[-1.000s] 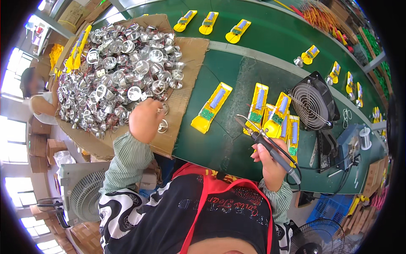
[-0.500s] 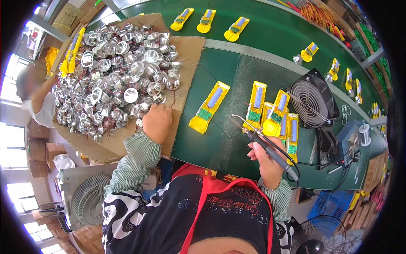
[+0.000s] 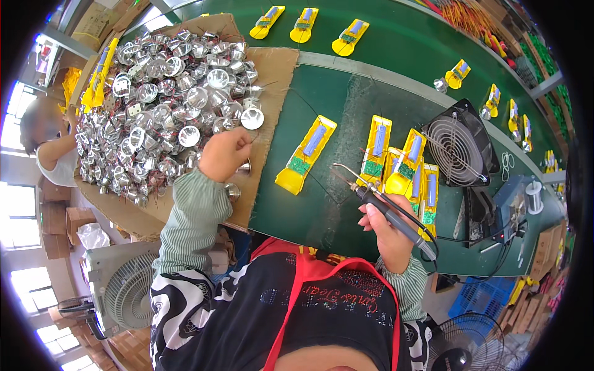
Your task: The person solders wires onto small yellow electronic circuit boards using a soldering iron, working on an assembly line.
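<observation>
My left hand [image 3: 225, 154] is over the near right edge of a heap of silvery reflector cups [image 3: 167, 93] with thin wires. Its fingers are pinched together; what they hold, if anything, is too small to make out. One loose reflector cup [image 3: 232, 191] lies on the cardboard sheet [image 3: 272, 80] beside my wrist. My right hand [image 3: 390, 230] grips a soldering iron [image 3: 396, 219], its bent metal tip pointing up and left. Just beyond the tip, an open yellow housing [image 3: 306, 154] with a blue cell and green circuit board lies on the green bench. Several similar housings [image 3: 374, 148] are grouped beside the iron.
A black fan with a round grille [image 3: 456, 148] stands right of the housings, near a solder spool [image 3: 533, 195]. Along the far side runs a green belt [image 3: 396, 46] carrying more yellow housings. At the left, another person [image 3: 52, 139] reaches toward the heap's far side.
My left hand has moved away from me, along the heap's edge, uncovering loose cups on the cardboard. My right hand and the iron barely shifted. The other person's arm has moved.
</observation>
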Action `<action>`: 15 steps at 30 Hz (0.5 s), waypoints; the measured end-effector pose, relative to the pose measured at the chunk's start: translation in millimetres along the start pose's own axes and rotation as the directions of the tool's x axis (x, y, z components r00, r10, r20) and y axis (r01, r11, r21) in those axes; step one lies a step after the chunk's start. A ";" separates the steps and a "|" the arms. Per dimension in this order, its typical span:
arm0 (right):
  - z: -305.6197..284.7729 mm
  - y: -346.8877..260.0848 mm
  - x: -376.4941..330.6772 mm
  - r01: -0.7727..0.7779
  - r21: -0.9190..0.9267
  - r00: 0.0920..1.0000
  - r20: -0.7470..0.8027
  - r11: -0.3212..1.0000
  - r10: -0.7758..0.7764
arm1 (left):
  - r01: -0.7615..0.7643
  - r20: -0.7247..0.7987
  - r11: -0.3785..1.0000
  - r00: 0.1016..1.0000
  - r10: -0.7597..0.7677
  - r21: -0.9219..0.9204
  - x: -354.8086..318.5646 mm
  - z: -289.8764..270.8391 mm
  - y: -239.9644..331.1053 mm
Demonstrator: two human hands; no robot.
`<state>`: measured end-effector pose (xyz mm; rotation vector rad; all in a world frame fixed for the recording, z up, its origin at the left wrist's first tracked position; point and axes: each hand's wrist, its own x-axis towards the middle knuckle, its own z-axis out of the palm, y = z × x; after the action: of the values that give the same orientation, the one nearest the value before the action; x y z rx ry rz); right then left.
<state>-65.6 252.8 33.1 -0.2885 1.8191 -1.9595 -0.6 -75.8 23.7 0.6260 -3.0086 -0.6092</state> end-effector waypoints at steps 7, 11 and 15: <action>6.6 -2.6 7.8 0.039 -0.026 0.998 0.047 0.999 -0.038 | 0.011 -0.130 0.935 0.990 -0.061 -0.354 -5.8 -13.6 12.3; 11.3 -1.1 9.7 0.038 -0.023 0.995 0.089 0.999 -0.036 | 0.034 -0.128 0.915 0.987 -0.093 -0.402 -19.5 -9.9 28.7; 16.4 3.4 12.5 -0.008 -0.007 0.995 0.101 1.000 0.008 | -0.032 -0.116 0.935 0.993 -0.009 -0.353 -34.7 9.2 44.1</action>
<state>-68.6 232.4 29.7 -0.3751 1.7599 -1.8988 13.7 -21.8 34.1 0.5953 -2.6913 -1.0438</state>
